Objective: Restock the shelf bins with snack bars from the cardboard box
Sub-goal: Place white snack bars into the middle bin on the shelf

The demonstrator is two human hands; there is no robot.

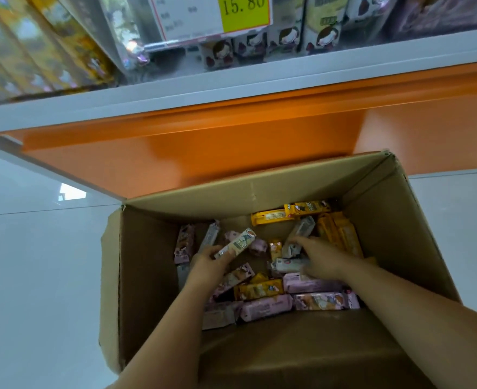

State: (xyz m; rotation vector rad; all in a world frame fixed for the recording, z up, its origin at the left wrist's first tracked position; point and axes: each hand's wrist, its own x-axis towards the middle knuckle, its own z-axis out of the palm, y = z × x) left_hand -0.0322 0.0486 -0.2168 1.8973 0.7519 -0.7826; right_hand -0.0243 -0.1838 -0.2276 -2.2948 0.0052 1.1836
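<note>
Both hands in cardboard box (259, 186); left grip (213, 261) holds snack bar (236, 244).

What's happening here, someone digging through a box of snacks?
Yes. A person is reaching with both hands into an open cardboard box on the floor, below a store shelf. The left hand holds a pale wrapped snack bar. The right hand is down among the loose pink and yellow bars, touching a whitish one; whether it grips it is unclear.
</note>
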